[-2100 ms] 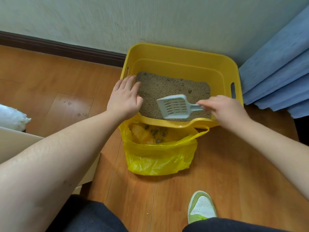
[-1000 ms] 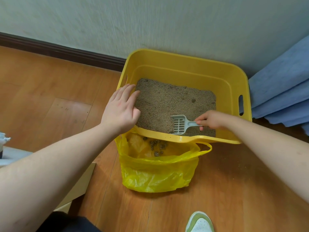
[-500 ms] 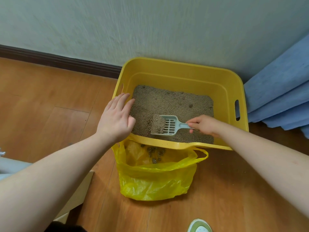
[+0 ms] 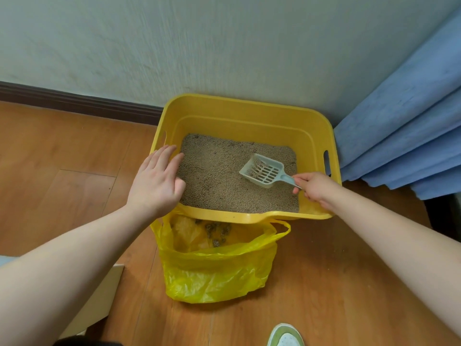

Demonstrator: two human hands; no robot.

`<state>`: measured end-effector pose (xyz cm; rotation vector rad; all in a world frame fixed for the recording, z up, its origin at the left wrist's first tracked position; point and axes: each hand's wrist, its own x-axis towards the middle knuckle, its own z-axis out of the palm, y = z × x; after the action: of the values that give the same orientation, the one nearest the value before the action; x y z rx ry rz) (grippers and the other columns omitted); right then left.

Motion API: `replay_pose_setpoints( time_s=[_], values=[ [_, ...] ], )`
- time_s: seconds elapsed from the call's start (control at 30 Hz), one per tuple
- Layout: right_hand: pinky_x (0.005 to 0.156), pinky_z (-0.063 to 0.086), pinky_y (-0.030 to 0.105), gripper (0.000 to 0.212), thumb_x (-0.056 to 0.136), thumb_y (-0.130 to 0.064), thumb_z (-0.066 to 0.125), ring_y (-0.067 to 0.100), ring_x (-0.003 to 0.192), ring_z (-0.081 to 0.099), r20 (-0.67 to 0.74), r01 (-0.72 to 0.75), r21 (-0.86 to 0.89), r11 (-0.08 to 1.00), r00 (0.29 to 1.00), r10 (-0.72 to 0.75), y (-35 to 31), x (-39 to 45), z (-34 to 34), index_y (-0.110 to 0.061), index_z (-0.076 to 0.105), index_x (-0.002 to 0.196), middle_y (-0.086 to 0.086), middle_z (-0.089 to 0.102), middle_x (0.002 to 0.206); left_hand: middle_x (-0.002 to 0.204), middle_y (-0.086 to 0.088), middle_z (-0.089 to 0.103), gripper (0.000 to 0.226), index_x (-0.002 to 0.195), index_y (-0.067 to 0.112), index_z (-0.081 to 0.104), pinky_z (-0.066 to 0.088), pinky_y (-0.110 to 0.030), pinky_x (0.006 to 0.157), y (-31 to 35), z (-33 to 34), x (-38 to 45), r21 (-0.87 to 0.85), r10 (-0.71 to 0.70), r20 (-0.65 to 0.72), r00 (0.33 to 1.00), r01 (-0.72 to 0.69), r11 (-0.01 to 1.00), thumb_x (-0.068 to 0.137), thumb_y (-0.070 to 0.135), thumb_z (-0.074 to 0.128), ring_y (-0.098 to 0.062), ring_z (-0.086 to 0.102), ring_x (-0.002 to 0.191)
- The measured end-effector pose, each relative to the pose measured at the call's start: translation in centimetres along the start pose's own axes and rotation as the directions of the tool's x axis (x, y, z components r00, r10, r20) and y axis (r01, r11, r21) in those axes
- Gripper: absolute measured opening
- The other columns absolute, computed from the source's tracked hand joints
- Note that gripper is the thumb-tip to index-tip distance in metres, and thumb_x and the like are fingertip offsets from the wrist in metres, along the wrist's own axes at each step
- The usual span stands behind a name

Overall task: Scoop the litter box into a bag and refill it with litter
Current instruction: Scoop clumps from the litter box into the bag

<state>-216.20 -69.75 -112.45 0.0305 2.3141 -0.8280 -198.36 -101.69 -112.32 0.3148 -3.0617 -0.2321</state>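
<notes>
A yellow litter box (image 4: pixel 249 116) stands on the floor against the wall, its bottom covered with brown litter (image 4: pixel 219 186). My right hand (image 4: pixel 314 187) pinches the handle of a pale slotted scoop (image 4: pixel 263 169), which is lifted and tilted over the right part of the litter with a few grains in it. My left hand (image 4: pixel 157 183) lies flat with straight fingers on the box's left rim. A yellow plastic bag (image 4: pixel 217 268) stands open against the box's front edge, with dark clumps (image 4: pixel 217 232) inside.
Blue curtain folds (image 4: pixel 404 136) hang right of the box. A dark baseboard (image 4: pixel 74 103) runs along the wall. A pale board edge (image 4: pixel 99 298) lies at lower left, and a green and white shoe (image 4: pixel 285 335) shows at the bottom.
The scoop was dug into the near middle of the litter with a heap on it; it is now raised and shifted right, nearly emptied. My left hand stays on the rim.
</notes>
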Motion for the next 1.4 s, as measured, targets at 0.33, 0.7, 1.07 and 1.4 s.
replay_pose_setpoints(
  time_s=[0.33, 0.7, 1.07, 1.4],
  values=[
    [0.029, 0.026, 0.012, 0.037, 0.104, -0.013, 0.031, 0.012, 0.051, 0.038, -0.018, -0.273, 0.221, 0.936, 0.959, 0.284, -0.5, -0.3, 1.5, -0.011, 0.039, 0.140, 0.008, 0.051, 0.072, 0.149, -0.016, 0.041, 0.063, 0.136, 0.004, 0.050, 0.022, -0.044, 0.117, -0.3, 0.2, -0.1, -0.003, 0.009, -0.005, 1.000, -0.009, 1.000, 0.083, 0.031, 0.031, -0.031, 0.032, 0.140],
    [0.030, 0.027, 0.013, 0.040, 0.103, -0.009, 0.032, 0.011, 0.045, 0.039, -0.035, -0.281, 0.084, 0.956, 0.958, 0.285, -4.0, 3.5, 2.7, -0.007, 0.036, 0.143, 0.007, 0.055, 0.070, 0.149, -0.016, 0.041, 0.063, 0.138, 0.006, 0.049, 0.023, -0.045, 0.117, -0.4, 0.3, 0.1, -0.009, -0.001, -0.010, 1.000, 0.001, 1.000, 0.083, 0.032, 0.030, -0.031, 0.033, 0.140],
    [0.042, 0.033, 0.022, 0.046, 0.102, -0.009, 0.033, 0.012, 0.056, 0.043, 0.035, -0.201, 0.342, 0.918, 0.979, 0.201, -3.9, 4.6, 9.0, -0.018, 0.031, 0.147, 0.006, 0.053, 0.077, 0.149, -0.014, 0.041, 0.062, 0.138, 0.007, 0.049, 0.021, -0.042, 0.117, -0.4, 0.3, 0.2, 0.005, -0.013, 0.001, 1.000, 0.013, 1.000, 0.083, 0.030, 0.032, -0.030, 0.033, 0.140],
    [0.032, 0.028, 0.013, 0.040, 0.101, -0.010, 0.027, 0.009, 0.051, 0.038, 0.119, -0.309, 0.572, 0.760, 0.948, 0.296, -3.9, 5.4, 9.9, -0.019, 0.042, 0.136, 0.003, 0.049, 0.074, 0.148, -0.014, 0.041, 0.063, 0.137, 0.008, 0.049, 0.024, -0.046, 0.116, -0.3, 0.2, 0.3, -0.018, -0.029, 0.006, 1.000, 0.029, 0.999, 0.083, 0.032, 0.030, -0.031, 0.034, 0.139]
  ],
)
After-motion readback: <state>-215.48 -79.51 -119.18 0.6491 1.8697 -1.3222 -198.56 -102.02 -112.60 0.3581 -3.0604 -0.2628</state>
